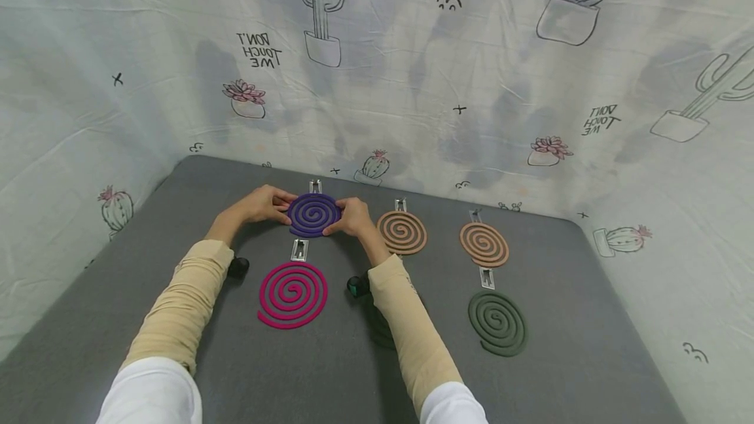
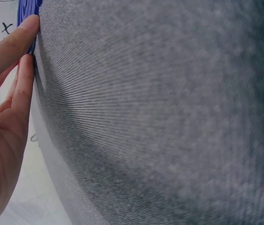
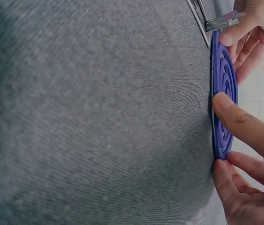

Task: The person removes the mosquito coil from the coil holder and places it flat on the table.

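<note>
A purple mosquito coil [image 1: 314, 214] lies flat on the grey cloth or just above it; I cannot tell which. My left hand [image 1: 262, 205] pinches its left edge between thumb and fingers. At the opposite edge my right hand [image 1: 355, 216] grips it, the thumb [image 3: 223, 100] on the rim and the fingers [image 3: 225, 180] around the side. A small metal stand [image 1: 315, 186] sits right behind the coil, its raised prong [image 3: 225, 21] beside the left thumb in the right wrist view. Another metal stand [image 1: 300, 250] lies in front, above a pink coil [image 1: 292, 288].
To the right are two tan coils [image 1: 402, 232] [image 1: 484, 245] with metal stands [image 1: 400, 205] behind them. A dark green coil [image 1: 498, 323] lies nearer, below a stand [image 1: 486, 278]. Another green coil [image 1: 379, 326] is partly hidden by the right forearm. Printed cloth [image 1: 412, 84] hangs behind.
</note>
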The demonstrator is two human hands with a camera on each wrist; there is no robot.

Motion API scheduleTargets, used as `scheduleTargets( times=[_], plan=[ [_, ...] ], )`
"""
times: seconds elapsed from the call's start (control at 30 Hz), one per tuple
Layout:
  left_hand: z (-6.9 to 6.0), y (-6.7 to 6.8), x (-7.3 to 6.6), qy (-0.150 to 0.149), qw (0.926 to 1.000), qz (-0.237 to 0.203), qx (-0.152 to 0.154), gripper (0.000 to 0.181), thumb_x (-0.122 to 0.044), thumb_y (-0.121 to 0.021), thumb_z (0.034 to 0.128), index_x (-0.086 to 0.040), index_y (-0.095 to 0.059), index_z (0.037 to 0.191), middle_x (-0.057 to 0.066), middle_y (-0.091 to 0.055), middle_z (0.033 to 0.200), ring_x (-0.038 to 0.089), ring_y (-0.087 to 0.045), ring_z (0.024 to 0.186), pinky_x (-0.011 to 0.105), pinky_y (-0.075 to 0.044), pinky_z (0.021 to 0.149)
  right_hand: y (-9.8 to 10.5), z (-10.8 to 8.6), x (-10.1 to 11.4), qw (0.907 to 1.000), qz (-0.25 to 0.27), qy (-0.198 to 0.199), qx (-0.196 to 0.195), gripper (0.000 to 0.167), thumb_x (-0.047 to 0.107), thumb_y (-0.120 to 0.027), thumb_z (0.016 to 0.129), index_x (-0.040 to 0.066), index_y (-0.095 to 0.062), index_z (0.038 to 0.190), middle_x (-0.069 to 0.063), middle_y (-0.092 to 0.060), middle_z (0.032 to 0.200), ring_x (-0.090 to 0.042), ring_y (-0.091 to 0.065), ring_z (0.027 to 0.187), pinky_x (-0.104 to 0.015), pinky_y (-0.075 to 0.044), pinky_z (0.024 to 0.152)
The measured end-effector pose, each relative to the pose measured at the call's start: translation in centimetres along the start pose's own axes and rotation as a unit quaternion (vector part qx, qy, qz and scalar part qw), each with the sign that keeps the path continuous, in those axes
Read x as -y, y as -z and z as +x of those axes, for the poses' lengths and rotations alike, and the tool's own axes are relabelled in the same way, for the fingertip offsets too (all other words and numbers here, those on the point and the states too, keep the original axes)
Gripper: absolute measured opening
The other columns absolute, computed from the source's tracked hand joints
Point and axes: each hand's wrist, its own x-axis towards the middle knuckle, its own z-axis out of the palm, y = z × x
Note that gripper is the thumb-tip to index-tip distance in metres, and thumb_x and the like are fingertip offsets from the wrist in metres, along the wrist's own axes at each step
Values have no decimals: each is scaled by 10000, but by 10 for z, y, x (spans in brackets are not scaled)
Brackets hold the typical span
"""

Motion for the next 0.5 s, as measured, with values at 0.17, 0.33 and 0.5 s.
scheduleTargets(
  times=[0.17, 0.33, 0.5],
  plan=[
    [0, 1, -5, 113, 9999, 70, 85, 590, 44, -765, 768, 155, -505, 1285, 329, -541, 1254, 421, -524, 1187, 371, -469, 971, 2, 3, 1, 9995, -280, 101, 127, 727, 245, -897, 663, -23, -596, 1268, -129, -637, 1228, -257, -559, 1182, -333, -358, 1084],
    [1, 1, -6, 226, 9997, 105, 81, 602, 32, -766, 771, 143, -499, 1299, 316, -543, 1263, 406, -530, 1188, 385, -464, 983, 4, 2, 2, 9998, -116, 17, 143, 726, 209, -897, 664, -18, -584, 1279, -131, -632, 1233, -263, -565, 1167, -334, -392, 1055],
    [0, 1, -6, 238, 9997, 50, 88, 613, 44, -756, 775, 154, -478, 1310, 326, -536, 1262, 414, -528, 1182, 396, -463, 988, 6, -5, 1, 9986, 495, -165, 95, 762, 155, -888, 676, -7, -535, 1331, -144, -607, 1270, -272, -551, 1181, -336, -410, 1040]
  ],
)
